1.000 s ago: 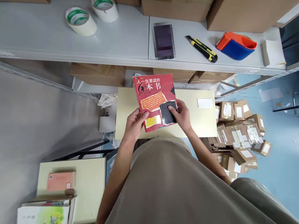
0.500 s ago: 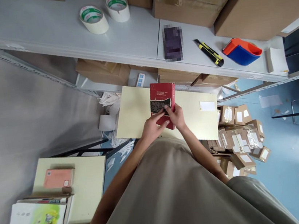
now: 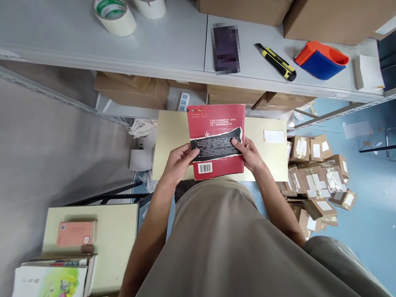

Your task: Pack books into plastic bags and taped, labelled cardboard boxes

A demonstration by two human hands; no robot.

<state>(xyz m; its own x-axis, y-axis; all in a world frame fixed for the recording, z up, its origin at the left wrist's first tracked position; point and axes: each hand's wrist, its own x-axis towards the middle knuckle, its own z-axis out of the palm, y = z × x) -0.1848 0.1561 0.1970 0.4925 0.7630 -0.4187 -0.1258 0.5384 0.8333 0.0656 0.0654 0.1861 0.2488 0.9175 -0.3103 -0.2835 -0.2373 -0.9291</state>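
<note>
Book (image 3: pixel 216 124) with red cover is held in front of us, over the middle of the cream table (image 3: pixel 167 135), and its back side with the barcode (image 3: pixel 205 168) looks up to us. Our left hand (image 3: pixel 178 163) clamps the left edge and our right hand (image 3: pixel 251 153) clamps the right edge; the hands are apart from each other, both thumbs lie on the cover, and the other fingers are mostly hidden. On the right part of this table we see a white label (image 3: pixel 273 136).

On the far shelf (image 3: pixel 166 50) we have two rolls of tape (image 3: pixel 123 22) at left, then a dark blurred thing (image 3: pixel 226 50), a cutter (image 3: pixel 277 62) and an orange and blue object (image 3: pixel 321 60) at right. Small boxes (image 3: pixel 314 183) make a pile at the right of the table. At near left, one pink book (image 3: pixel 76 233) lies on the side table (image 3: pixel 120 236), beside a stack of books (image 3: pixel 49 291)
</note>
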